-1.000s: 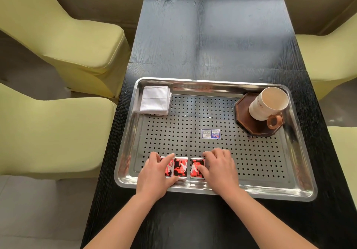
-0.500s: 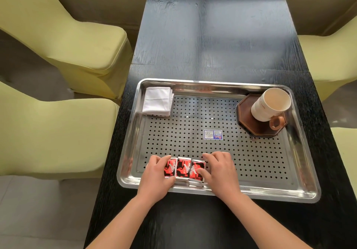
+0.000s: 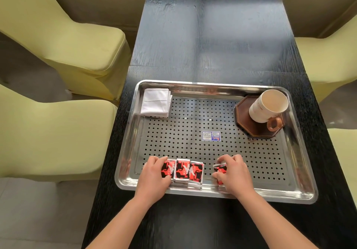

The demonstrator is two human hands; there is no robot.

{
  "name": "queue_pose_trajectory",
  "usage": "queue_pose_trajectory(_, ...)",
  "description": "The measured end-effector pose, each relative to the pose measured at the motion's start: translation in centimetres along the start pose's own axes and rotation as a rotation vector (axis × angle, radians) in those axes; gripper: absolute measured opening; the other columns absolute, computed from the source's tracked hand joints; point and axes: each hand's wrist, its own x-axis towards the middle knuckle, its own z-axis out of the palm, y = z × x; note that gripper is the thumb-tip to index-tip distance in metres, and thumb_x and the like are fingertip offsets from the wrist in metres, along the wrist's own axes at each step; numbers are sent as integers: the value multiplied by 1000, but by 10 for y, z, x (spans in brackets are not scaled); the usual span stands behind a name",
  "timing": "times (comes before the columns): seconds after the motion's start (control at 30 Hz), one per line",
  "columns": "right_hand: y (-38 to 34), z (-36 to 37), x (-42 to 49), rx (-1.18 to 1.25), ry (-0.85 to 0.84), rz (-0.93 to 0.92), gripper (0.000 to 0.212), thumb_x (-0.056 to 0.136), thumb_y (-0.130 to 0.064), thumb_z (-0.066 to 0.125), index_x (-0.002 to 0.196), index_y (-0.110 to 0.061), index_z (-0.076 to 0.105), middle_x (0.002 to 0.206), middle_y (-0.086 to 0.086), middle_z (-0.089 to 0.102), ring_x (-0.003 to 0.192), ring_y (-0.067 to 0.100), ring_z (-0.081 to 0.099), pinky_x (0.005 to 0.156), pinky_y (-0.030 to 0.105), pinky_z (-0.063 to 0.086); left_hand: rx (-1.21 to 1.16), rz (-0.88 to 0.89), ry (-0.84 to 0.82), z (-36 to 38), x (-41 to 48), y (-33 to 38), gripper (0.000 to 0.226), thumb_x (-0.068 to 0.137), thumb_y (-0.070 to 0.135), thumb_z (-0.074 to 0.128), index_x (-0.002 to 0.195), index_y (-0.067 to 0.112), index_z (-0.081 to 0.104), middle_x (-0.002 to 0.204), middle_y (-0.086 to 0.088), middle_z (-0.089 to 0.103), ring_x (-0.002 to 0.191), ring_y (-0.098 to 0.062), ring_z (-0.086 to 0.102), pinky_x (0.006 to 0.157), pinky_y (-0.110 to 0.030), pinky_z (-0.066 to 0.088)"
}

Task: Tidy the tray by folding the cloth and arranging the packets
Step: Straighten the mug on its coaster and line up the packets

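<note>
Open perforated floor is seen across the middle of the tray (image 3: 222, 86), around a small sticker (image 3: 211, 135). A row of three packets (image 3: 182, 170), red and black with white edges, is laid edge to edge just inside the tray's near rim. Its left end is partly hidden by the left hand (image 3: 152, 179), whose grip is curled over it. A fourth packet (image 3: 221, 169), apart from the row toward the tray's right, is pinched and mostly covered by the right hand (image 3: 234, 175). The folded white cloth (image 3: 156, 104) is set in the tray's far-left corner.
</note>
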Motion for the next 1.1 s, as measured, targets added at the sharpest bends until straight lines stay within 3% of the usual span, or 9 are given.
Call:
queue_pose_trajectory(0.13, 1, -3, -1, -68, -72, -9, 48, 82, -33, 80, 123, -35, 56, 111, 1, 53, 97, 19, 55, 84, 31, 49, -1, -16, 31, 1, -1, 1, 62, 87, 19, 67, 145, 24, 43, 114, 10, 41, 101, -5, 44, 78, -17, 40)
queue_pose_trajectory(0.27, 6, -7, -1, -110, -55, -12, 49, 79, -38, 81, 119, -34, 52, 110, 0, 47, 101, 19, 50, 86, 31, 49, -22, -28, 30, 0, -1, 1, 60, 89, 17, 63, 145, 22, 42, 119, 6, 44, 105, -10, 47, 83, -20, 41)
queue_pose_trajectory(0.37, 2, -8, -1, -90, -95, 6, 49, 79, -35, 82, 116, -30, 51, 110, 2, 48, 94, 21, 57, 84, 34, 53, -31, -37, 33, 0, 0, 1, 59, 89, 15, 61, 145, 20, 42, 122, 4, 46, 108, -11, 47, 85, -22, 43)
queue_pose_trajectory(0.47, 1, -11, 1, -5, -124, 30, 44, 76, -32, 83, 106, -29, 51, 106, 0, 51, 89, 20, 59, 77, 32, 50, -28, -35, 32, 0, 0, 2, 57, 89, 15, 60, 144, 20, 44, 122, 4, 46, 108, -11, 46, 86, -22, 42)
queue_pose_trajectory(0.67, 5, -16, 5, 101, -67, 14, 26, 82, -17, 79, 83, -26, 55, 103, -4, 67, 93, 18, 63, 81, 39, 55, -38, -43, 33, 0, 2, 1, 56, 89, 14, 61, 143, 19, 46, 121, 3, 48, 108, -11, 48, 90, -26, 46)
queue_pose_trajectory(0.77, 7, -19, 7, 191, -97, 60, 22, 85, -15, 76, 87, -28, 59, 95, -6, 67, 87, 15, 64, 76, 39, 58, -39, -43, 34, 0, 3, 1, 55, 89, 15, 61, 142, 19, 46, 122, 3, 48, 109, -13, 49, 92, -28, 48)
queue_pose_trajectory(0.9, -3, -20, 8, 537, -116, 129, 16, 86, -9, 75, 89, -20, 64, 90, 6, 71, 80, 17, 72, 64, 35, 62, -37, -38, 37, 0, 3, 0, 55, 90, 15, 61, 142, 18, 46, 123, 4, 48, 111, -12, 48, 93, -27, 46)
queue_pose_trajectory(1.1, -32, 3, 5, 589, -135, 102, 16, 87, -8, 74, 88, -20, 63, 88, 5, 69, 82, 20, 71, 70, 40, 63, -28, -17, 26, 0, 2, 0, 56, 89, 12, 59, 143, 18, 45, 122, 5, 48, 114, -11, 45, 94, -24, 41)
